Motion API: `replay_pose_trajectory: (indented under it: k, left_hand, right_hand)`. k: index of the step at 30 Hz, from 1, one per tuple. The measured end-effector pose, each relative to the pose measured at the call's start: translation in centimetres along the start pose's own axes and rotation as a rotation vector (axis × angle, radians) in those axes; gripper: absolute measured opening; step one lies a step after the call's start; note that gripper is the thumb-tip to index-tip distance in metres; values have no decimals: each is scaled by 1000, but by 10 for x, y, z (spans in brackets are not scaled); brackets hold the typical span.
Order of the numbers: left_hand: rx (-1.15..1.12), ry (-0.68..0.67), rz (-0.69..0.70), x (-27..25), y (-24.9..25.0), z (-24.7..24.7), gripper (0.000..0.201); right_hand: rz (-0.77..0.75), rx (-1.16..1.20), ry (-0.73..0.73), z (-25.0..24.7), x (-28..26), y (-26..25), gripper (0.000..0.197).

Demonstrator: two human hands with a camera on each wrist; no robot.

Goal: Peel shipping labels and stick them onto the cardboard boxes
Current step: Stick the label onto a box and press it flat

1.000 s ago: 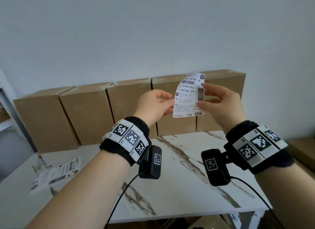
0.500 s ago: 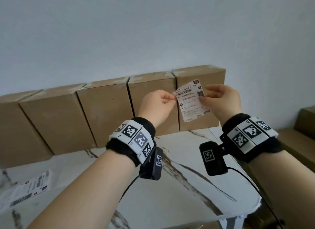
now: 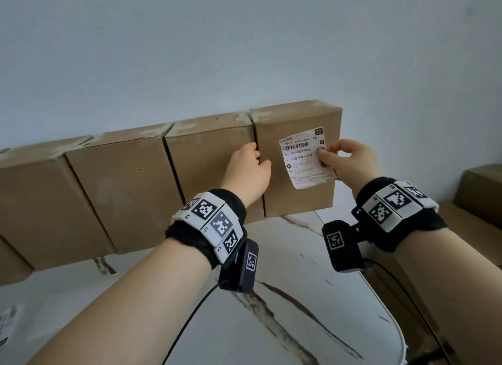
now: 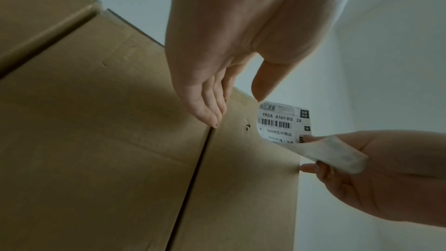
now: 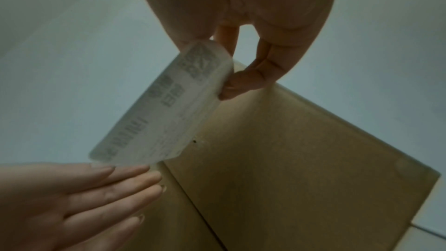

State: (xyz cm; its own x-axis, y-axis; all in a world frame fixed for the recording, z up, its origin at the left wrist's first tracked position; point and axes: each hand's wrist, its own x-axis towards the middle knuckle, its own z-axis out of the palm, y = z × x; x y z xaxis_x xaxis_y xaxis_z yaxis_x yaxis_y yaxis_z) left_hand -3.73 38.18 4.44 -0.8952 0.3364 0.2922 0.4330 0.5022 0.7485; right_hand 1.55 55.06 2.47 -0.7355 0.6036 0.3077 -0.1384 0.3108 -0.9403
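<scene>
Right hand is pinching the shipping label by its right edge, thumb on the printed face and fingers curled behind it. The label is sitting right of centre in the head view, held in front of the upper part of the end box, the rightmost in a row of cardboard boxes standing along the back of the marble table. In the left wrist view the label's top portion is lying close against the box face while the lower part is curving away toward the right hand; whether it is already stuck, I cannot tell.

Left hand is holding nothing: its fingers are straight and together, tips at the seam between the end box and its neighbour, just left of the label. Another printed sheet is lying at the lower left edge of the frame.
</scene>
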Motion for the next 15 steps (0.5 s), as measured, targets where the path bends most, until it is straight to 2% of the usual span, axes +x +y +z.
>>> replay_pose_trajectory:
  k: [4, 7, 10, 15]
  left_hand:
    - [-5, -42, -62, 9, -4, 10, 52]
    - [2, -70, -95, 13, -6, 14, 34]
    - [11, -93, -133, 14, -7, 17, 54]
    - [-43, -100, -133, 14, -5, 19, 57]
  right_hand:
    - [32, 39, -32, 3, 4, 2, 19]
    - [54, 80, -20, 3, 6, 5, 17]
    - [74, 109, -66, 1, 8, 8, 16]
    - [81, 143, -47, -5, 4, 10, 18]
